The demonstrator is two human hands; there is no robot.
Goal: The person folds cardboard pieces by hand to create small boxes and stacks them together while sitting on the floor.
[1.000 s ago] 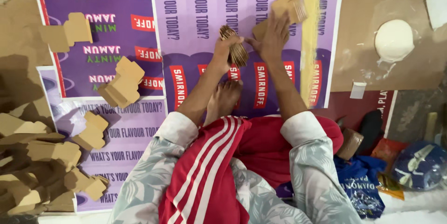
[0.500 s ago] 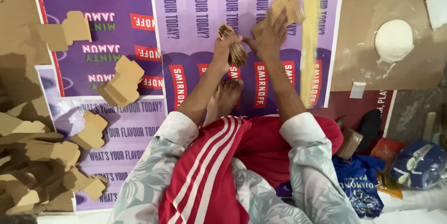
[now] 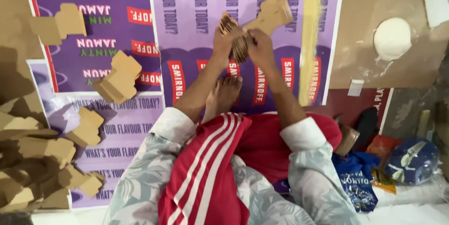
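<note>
My left hand (image 3: 223, 42) grips a fanned bundle of thin brown cardboard pieces (image 3: 235, 38) upright above the purple printed sheets (image 3: 196, 10). Pressed against that bundle from the right is my right hand (image 3: 259, 50), which holds a flat tan cardboard cut-out (image 3: 272, 14) sticking up and to the right. Both forearms reach forward over my bare foot (image 3: 224, 95) and my red trousers with white stripes (image 3: 210, 169).
Folded tan cardboard shapes (image 3: 117, 78) lie scattered at the left, with a heap (image 3: 28, 159) at the lower left. A yellowish strip (image 3: 309, 38) runs down the right sheet. A white round lump (image 3: 392, 38) lies on brown board; bags (image 3: 411, 159) sit at the lower right.
My right hand has come down and left with the cut-out and now meets my left hand at the bundle. The left hand has shifted slightly.
</note>
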